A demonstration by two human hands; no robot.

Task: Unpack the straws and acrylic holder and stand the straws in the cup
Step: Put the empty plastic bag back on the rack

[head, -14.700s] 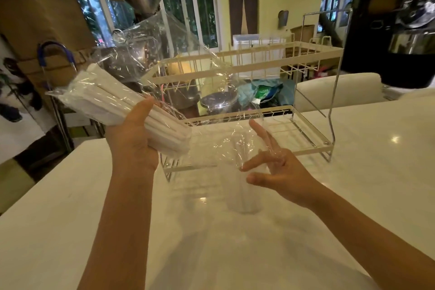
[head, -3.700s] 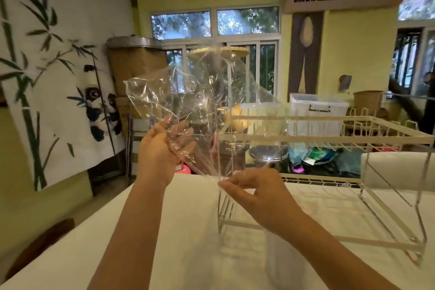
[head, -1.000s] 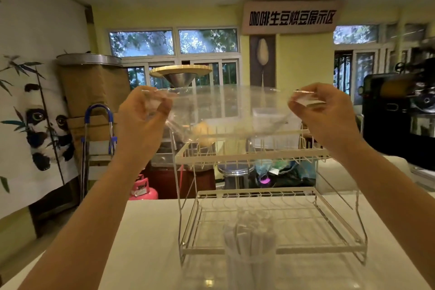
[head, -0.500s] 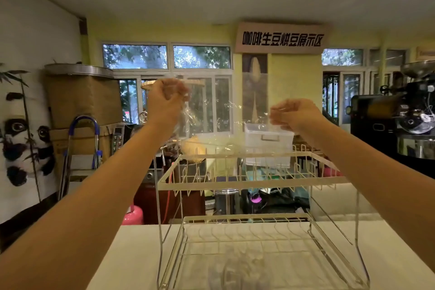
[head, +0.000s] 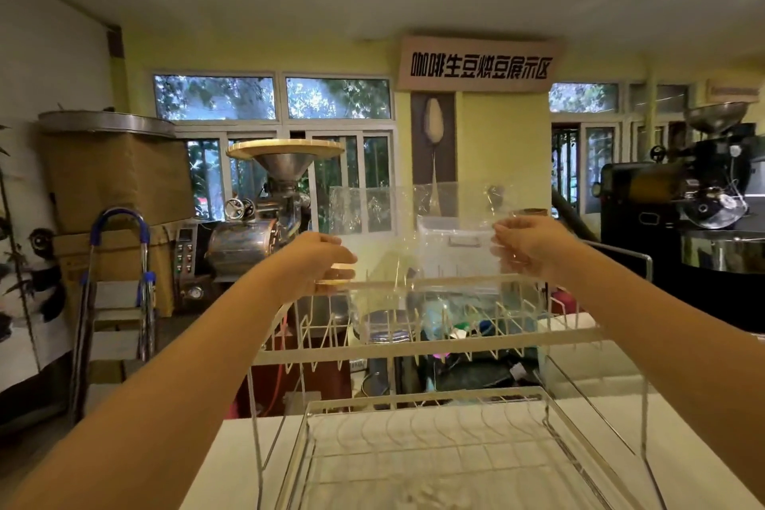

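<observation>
A clear plastic wrapper (head: 414,215) is stretched flat between my two hands, held up above the top tier of the wire rack (head: 426,350). My left hand (head: 321,263) pinches its left edge and my right hand (head: 528,246) pinches its right edge, both arms reaching forward. The wrapper's lower part hangs down past the rack's top rail. The cup and the straws are out of frame below.
The two-tier cream wire rack stands on the white counter (head: 683,464) directly under my hands. Behind it are a metal grinder with a funnel (head: 277,195), a step ladder (head: 120,286) at left and a black roasting machine (head: 695,203) at right.
My hands have lowered the wrapper from window height to just above the rack's top tier and moved apart, spreading it flatter. The view has tilted up; the cup of straws has dropped out of frame.
</observation>
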